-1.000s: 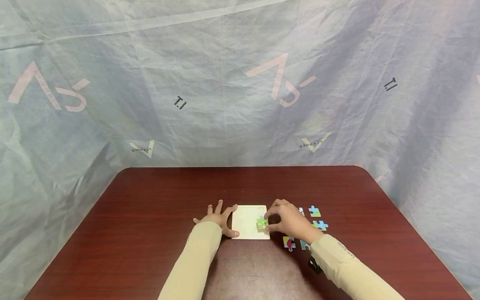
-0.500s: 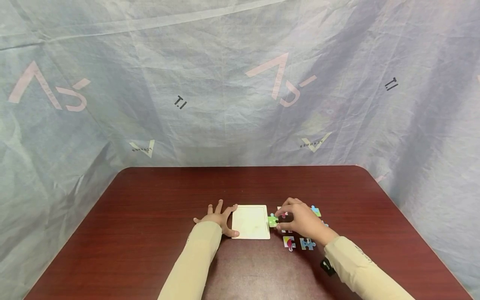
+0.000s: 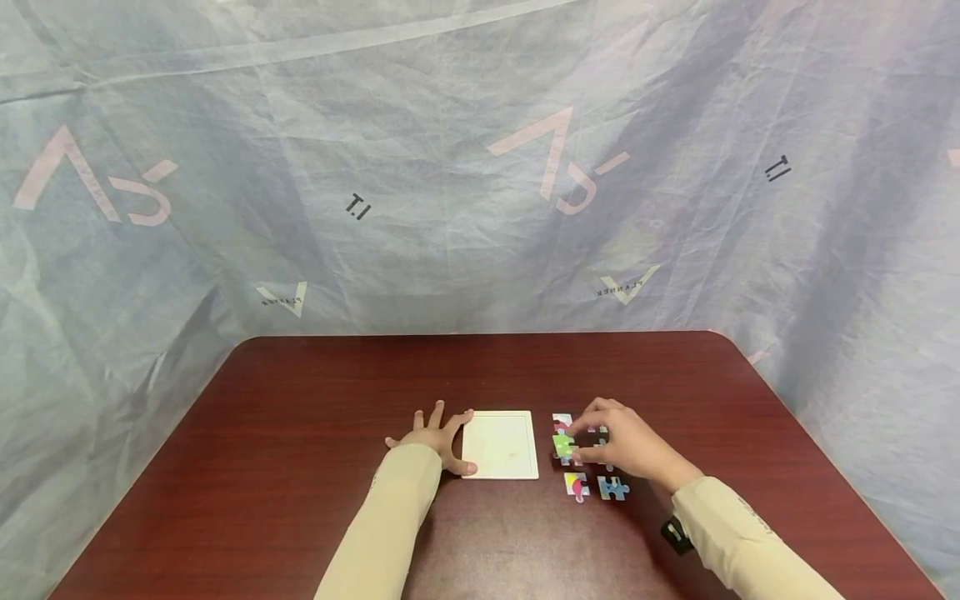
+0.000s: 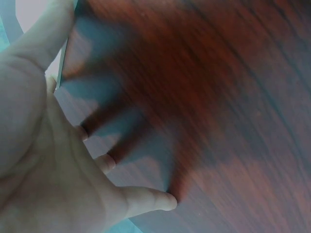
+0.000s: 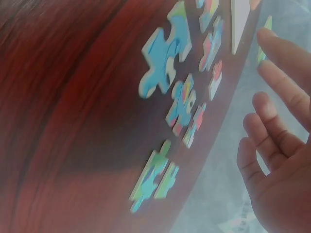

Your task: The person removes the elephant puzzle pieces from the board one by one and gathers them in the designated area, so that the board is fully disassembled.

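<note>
My left hand [image 3: 427, 437] lies spread on the table, its thumb and index fingertips at the left edge of a pale square puzzle tray [image 3: 498, 448]. In the left wrist view the palm of that hand [image 4: 68, 174] fills the lower left, with the tray's edge barely showing. Between thumb and fingertips, my right hand [image 3: 630, 443] pinches a green jigsaw piece [image 3: 563, 445] to the right of the tray. The right wrist view shows this green piece [image 5: 265, 41] nearly edge-on, raised above the table. In the head view it overlaps other jigsaw pieces, and the hand hides some of them.
Several loose jigsaw pieces lie right of the tray, among them a pink and yellow one [image 3: 577, 485] and a blue one [image 3: 613, 488]. A small black device [image 3: 677, 535] sits at the right sleeve. A grey-blue curtain [image 3: 450, 250] hangs behind the dark red table [image 3: 337, 375].
My right hand has carried the green jigsaw piece rightward, from over the tray's right side to over the loose pieces. My left hand has stayed in place.
</note>
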Available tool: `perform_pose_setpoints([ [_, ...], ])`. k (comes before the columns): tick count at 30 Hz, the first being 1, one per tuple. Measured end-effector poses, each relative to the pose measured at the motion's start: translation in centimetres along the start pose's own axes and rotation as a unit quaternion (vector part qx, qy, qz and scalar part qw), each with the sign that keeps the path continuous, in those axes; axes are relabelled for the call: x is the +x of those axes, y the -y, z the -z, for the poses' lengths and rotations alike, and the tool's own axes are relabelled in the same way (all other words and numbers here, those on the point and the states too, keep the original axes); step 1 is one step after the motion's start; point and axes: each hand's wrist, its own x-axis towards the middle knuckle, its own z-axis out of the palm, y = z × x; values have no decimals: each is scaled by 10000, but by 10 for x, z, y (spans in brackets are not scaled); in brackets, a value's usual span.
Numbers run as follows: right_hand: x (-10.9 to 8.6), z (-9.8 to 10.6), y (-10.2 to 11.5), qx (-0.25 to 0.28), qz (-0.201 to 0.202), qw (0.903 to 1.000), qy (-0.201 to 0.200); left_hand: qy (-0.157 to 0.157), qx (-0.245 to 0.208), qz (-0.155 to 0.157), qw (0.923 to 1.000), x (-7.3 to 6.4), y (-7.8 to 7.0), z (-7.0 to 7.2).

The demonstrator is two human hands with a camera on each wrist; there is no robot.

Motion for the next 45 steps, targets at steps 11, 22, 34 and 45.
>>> perform_pose_setpoints([
  [11, -18, 13, -13, -101, -231, 9997, 56, -27, -1, -95, 10000, 0, 3, -2],
  [22, -31, 19, -20, -10, -402, 9991, 145, 21, -133, -22, 9999, -13, -3, 9],
  [34, -50, 30, -30, -253, -335, 9991, 68, -22, -149, -73, 9999, -34, -17, 21],
  [45, -64, 34, -40, -237, -473, 9985, 128, -17, -210, -75, 9997, -41, -20, 25],
])
